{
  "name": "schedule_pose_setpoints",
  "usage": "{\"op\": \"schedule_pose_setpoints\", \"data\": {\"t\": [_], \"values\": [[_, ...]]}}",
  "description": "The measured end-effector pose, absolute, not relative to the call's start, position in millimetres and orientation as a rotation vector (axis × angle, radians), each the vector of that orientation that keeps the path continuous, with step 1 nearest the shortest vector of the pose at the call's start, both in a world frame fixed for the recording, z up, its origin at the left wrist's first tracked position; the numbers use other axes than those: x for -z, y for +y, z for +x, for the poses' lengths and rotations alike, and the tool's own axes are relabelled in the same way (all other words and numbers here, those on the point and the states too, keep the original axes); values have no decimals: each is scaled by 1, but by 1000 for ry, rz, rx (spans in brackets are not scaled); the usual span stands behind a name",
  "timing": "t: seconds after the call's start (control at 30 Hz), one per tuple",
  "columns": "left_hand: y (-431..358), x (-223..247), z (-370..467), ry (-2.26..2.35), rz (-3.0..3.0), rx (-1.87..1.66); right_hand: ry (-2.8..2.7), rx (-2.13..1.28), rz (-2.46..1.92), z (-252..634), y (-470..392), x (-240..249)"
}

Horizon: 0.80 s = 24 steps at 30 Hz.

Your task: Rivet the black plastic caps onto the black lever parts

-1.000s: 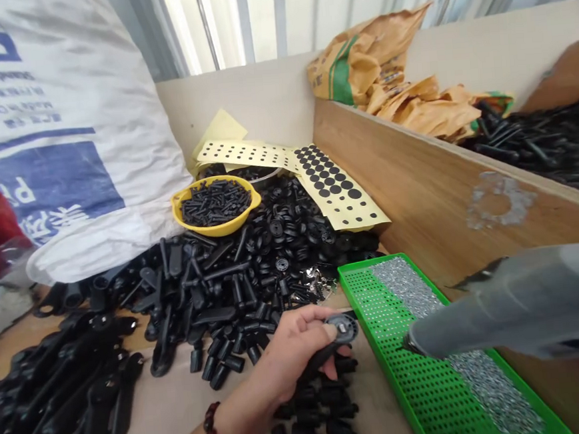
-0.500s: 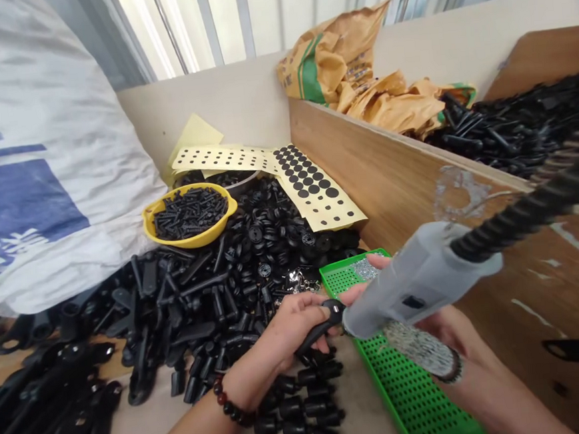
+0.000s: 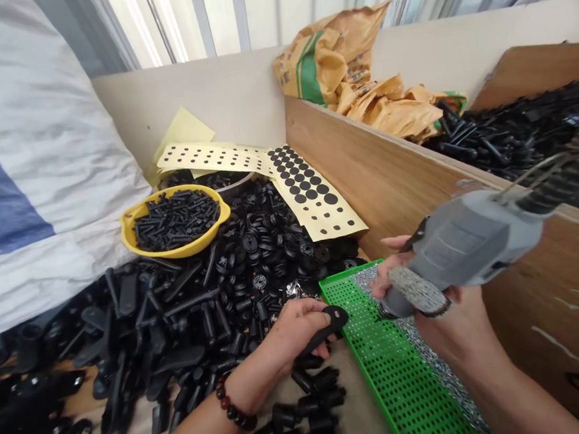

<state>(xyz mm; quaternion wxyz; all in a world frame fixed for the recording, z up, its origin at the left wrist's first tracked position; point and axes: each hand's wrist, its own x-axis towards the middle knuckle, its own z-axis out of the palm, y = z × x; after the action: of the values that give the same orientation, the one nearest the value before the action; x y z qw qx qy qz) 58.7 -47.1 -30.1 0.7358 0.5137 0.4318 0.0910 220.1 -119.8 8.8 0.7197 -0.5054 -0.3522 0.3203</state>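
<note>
My left hand (image 3: 301, 328) is closed around a flat black plastic handle piece (image 3: 323, 328), whose rounded end shows a small shiny spot. A grey electric screwdriver (image 3: 465, 246) is gripped in my right hand (image 3: 453, 324), its tip pointing down over the green perforated tray (image 3: 378, 397). Small silvery screws (image 3: 419, 340) lie along the tray's right side and far end. The screwdriver and the black piece are apart. Below my left hand, several black cylindrical caps (image 3: 305, 410) sit on the table.
Heaped black plastic parts (image 3: 196, 304) spread to the left and behind. A yellow bowl (image 3: 223, 212) holds black screw-like pieces. Sticker sheets (image 3: 314, 218) lie by a wooden partition (image 3: 364, 151); a white sack (image 3: 67, 194) stands left and brown bags (image 3: 337, 59) lie behind.
The screwdriver has moved off the black handle piece, right and tilted, with its tip now over the tray. My left hand still holds the piece in nearly the same place.
</note>
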Motion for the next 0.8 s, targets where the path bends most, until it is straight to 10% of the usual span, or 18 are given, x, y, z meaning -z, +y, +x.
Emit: {"op": "schedule_pose_setpoints", "data": {"t": [0.8], "values": [[-47, 32, 57, 937, 1120, -160, -799, -724, -1074, 219, -90, 21]]}}
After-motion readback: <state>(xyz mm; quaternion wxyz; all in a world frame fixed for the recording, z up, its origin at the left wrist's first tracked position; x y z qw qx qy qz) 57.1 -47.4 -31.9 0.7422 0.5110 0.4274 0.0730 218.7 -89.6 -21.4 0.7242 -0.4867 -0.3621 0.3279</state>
